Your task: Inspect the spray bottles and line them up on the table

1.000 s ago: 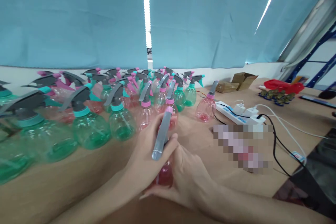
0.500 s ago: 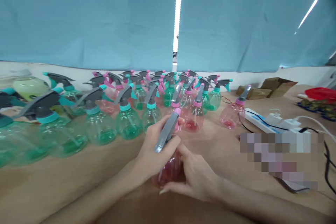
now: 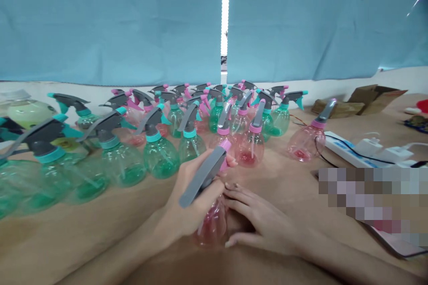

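Note:
A pink spray bottle (image 3: 211,227) with a grey and pink spray head stands near the front middle of the table. My left hand (image 3: 190,187) is wrapped round the neck and spray head of it. My right hand (image 3: 257,213) is beside the bottle's right side, its fingers apart and its fingertips at the upper part of the bottle; whether they touch is hard to tell. Just beyond stand another pink bottle (image 3: 251,149) and a green bottle (image 3: 161,158), both with spray heads.
Several green and pink spray bottles fill the left and back of the table (image 3: 133,218). At the right lie a power strip (image 3: 347,151) with plugs and cables, a pink bottle (image 3: 306,142) and an open cardboard box (image 3: 376,100). A blue curtain (image 3: 133,22) hangs behind.
My right hand has loosened from the bottle and its fingers have spread. My left hand still holds the bottle, with the spray head swung slightly to the left. The view has shifted a little.

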Demonstrator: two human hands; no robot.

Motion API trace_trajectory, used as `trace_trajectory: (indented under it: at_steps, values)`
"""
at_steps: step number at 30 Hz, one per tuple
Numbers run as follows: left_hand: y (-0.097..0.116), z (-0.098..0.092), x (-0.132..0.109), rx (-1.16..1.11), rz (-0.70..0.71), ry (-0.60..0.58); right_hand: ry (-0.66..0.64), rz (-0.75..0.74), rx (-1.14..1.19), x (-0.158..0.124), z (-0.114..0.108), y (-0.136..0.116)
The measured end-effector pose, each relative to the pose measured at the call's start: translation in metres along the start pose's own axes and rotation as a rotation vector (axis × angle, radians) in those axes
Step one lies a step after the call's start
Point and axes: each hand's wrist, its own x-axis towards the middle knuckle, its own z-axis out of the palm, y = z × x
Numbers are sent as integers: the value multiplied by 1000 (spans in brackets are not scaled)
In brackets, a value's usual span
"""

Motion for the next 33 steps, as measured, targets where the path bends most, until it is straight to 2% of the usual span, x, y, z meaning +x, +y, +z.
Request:
trace_trajectory:
  at_steps: [4, 14, 23, 33]
  values:
    - [2, -1, 1, 4, -25, -55, -30, 20, 22, -4, -6, -2]
    - [5, -1, 4, -130, -41, -73, -14, 10, 61, -4, -5, 0]
    - [4, -1, 4, -71, -44, -78, 8, 6, 58, -7, -4, 2]
    - [3, 5, 7, 51, -118, 27, 15, 7, 44, -9, -4, 2]
